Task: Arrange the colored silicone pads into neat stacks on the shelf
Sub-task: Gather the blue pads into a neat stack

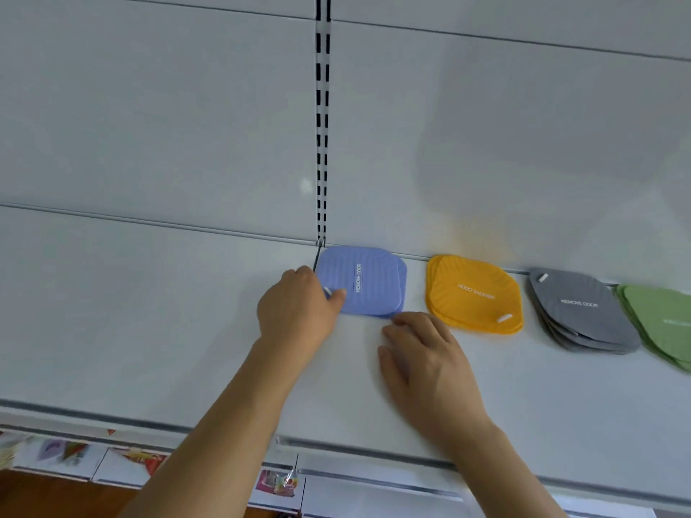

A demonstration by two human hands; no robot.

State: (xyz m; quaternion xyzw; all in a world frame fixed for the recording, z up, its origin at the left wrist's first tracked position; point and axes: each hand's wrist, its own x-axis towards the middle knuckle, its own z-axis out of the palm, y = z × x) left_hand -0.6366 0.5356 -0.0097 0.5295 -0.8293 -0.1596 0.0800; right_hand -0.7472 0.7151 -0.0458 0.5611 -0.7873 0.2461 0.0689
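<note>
The blue pads (361,282) lie stacked at the back of the shelf (187,330) — thin, light, floppy, best squared by their edges — the left hand (295,312) pinching the near-left corner, the right hand (422,353) resting flat, fingers relaxed, just beside.

Bright, even light; soft shadows fall on the back panel (523,143), edges bend, bottom-left corner smears with blur.

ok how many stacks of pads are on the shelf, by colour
blue stack: 1
yellow stack: 1
grey stack: 1
green stack: 1, cut off by the frame edge
Total: 4 stacks. How many pads are in each cannot be told.
</note>
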